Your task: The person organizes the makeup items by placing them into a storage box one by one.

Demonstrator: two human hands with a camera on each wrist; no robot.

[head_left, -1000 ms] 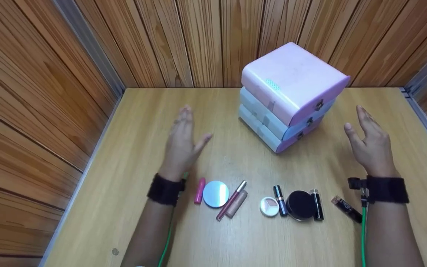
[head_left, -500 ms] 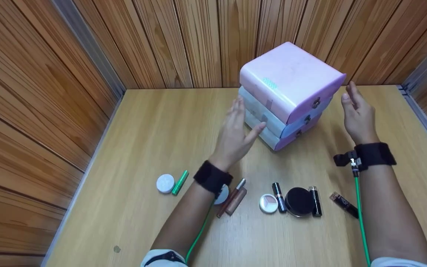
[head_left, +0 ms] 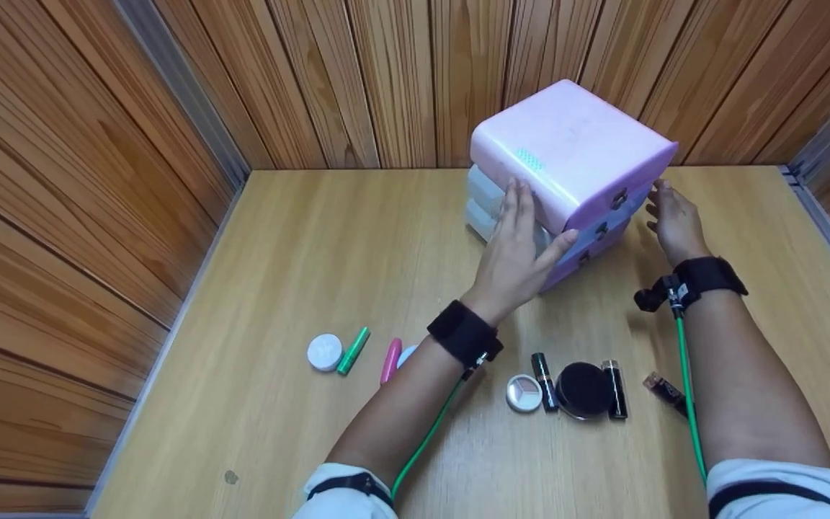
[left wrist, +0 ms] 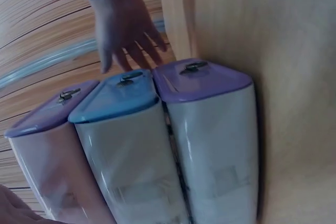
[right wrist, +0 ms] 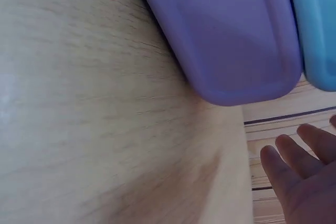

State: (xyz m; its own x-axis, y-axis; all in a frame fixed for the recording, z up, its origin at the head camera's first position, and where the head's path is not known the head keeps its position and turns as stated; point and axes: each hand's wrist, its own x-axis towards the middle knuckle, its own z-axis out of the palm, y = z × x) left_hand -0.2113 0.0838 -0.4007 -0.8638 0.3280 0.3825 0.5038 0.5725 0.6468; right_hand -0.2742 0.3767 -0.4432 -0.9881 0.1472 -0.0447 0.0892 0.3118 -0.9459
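A three-tier drawer box (head_left: pixel 573 148) stands on the table, with a pink top and pale blue tiers below. In the left wrist view its purple and blue drawer fronts (left wrist: pixel 118 95) carry metal ring pulls. My left hand (head_left: pixel 519 259) is at the box's left front side, fingers straight and thumb spread; contact is not clear. On the far right side, my right hand (head_left: pixel 678 225) has its fingers extended towards the box. A gap shows between these fingers (right wrist: pixel 294 169) and the purple drawer front in the right wrist view.
Make-up lies along the table front: a white round jar (head_left: pixel 325 352), a green tube (head_left: pixel 354 351), a pink tube (head_left: pixel 391 360), a three-colour palette (head_left: pixel 524 393), a black round compact (head_left: pixel 584 391) and several dark tubes. Wooden walls (head_left: pixel 400 79) enclose the back and sides.
My left hand has moved right and forward to the box's side, uncovering the white jar and green tube. My right hand has moved forward and left towards the box. The box stays in place.
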